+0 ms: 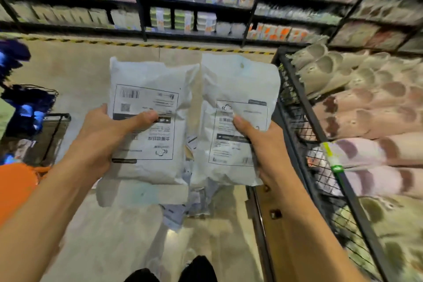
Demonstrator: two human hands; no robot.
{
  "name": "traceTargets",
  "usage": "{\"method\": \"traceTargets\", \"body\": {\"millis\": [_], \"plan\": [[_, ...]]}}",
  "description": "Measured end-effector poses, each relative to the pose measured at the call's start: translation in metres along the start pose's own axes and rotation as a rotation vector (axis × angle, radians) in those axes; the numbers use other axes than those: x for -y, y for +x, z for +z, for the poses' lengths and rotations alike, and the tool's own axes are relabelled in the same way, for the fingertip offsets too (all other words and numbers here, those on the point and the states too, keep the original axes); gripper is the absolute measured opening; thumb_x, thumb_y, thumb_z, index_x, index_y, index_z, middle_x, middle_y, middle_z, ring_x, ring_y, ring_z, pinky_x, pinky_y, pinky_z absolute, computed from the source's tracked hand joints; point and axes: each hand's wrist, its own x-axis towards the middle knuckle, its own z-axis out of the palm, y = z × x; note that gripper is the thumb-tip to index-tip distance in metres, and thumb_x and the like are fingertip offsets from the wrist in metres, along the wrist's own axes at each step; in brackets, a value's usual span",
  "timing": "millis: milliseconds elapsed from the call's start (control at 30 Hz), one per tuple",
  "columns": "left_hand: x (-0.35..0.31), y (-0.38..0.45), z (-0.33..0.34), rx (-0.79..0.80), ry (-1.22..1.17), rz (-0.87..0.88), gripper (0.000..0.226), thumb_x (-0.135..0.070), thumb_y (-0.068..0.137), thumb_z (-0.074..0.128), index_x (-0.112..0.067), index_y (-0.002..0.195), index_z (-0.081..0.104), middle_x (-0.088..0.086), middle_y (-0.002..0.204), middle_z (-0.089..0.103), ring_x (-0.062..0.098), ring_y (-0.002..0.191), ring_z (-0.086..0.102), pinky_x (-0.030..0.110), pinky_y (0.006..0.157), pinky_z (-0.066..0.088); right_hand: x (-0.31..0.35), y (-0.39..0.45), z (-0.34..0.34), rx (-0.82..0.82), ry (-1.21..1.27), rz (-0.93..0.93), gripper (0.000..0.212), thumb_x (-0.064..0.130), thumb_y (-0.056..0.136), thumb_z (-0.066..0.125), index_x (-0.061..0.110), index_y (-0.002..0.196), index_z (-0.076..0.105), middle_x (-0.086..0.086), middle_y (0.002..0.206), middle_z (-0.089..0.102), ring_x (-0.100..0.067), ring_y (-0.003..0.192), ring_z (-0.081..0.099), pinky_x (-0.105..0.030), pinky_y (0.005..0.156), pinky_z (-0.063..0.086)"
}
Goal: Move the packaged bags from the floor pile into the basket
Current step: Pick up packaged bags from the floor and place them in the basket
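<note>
Two grey packaged bags with printed labels are held up side by side above the floor. My left hand (pixel 107 130) grips the left bag (pixel 148 80), thumb across its label. My right hand (pixel 258 142) grips the right bag (pixel 240 78) the same way. Below them a pile of more packaged bags (pixel 183 208) lies on the floor. A black wire basket (pixel 295 107) stands to the right and is filled with rows of foam slippers (pixel 357 110). The picture is blurred by motion.
Black shelving (pixel 142 0) full of goods runs across the far side behind a yellow-black floor stripe (pixel 160 46). Another wire basket with dark blue items (pixel 29 107) stands at the left. Something orange (pixel 16 185) is at the left edge. My shoes (pixel 174 270) show at the bottom.
</note>
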Motion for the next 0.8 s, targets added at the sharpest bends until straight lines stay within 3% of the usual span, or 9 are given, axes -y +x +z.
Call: {"method": "traceTargets", "body": {"millis": [100,233,400,533,800], "plan": [[-0.053,-0.032,0.018,0.055,-0.001,0.020,0.050,-0.035,0.059,0.089,-0.018,0.104,0.078,0.002,0.090,0.082,0.023,0.082,0.080,0.038,0.076,0.062,0.060,-0.029,-0.018,-0.054,0.005,-0.009,0.030,0.012,0.092,0.077,0.010,0.122,0.073,-0.005,0.110,0.081,-0.022,0.099,0.079,-0.036,0.081,0.065],[-0.100,-0.052,0.036,0.144,0.028,0.045,0.036,-0.027,0.071,0.090,-0.018,0.103,0.078,0.003,0.091,0.082,0.020,0.083,0.080,0.039,0.078,0.063,0.108,-0.065,-0.036,-0.150,-0.002,-0.059,0.019,0.013,0.091,0.077,0.018,0.110,0.075,0.002,0.098,0.083,-0.014,0.085,0.080,-0.023,0.064,0.062],[-0.126,-0.058,0.040,0.297,0.070,0.120,0.044,-0.030,0.067,0.092,-0.021,0.107,0.078,-0.003,0.090,0.082,0.016,0.082,0.080,0.037,0.075,0.063,0.124,-0.120,-0.034,-0.347,-0.065,-0.112,0.022,0.026,0.087,0.082,0.025,0.108,0.074,0.006,0.097,0.082,-0.012,0.085,0.080,-0.028,0.068,0.065],[-0.128,-0.073,0.046,0.511,0.111,0.146,0.052,-0.036,0.058,0.091,-0.022,0.107,0.078,-0.004,0.091,0.082,0.016,0.083,0.080,0.036,0.073,0.062,0.117,-0.181,-0.028,-0.545,-0.038,-0.127,0.027,0.025,0.089,0.082,0.021,0.115,0.075,0.004,0.102,0.082,-0.016,0.093,0.079,-0.036,0.079,0.065],[-0.102,-0.153,0.078,0.870,0.163,0.114,0.023,-0.021,0.077,0.088,-0.021,0.098,0.078,-0.006,0.083,0.082,0.014,0.074,0.079,0.028,0.058,0.062,0.085,-0.338,-0.021,-0.983,0.047,-0.080,0.022,0.021,0.088,0.081,0.022,0.109,0.077,0.004,0.102,0.082,-0.018,0.096,0.079,-0.035,0.081,0.064]]}}
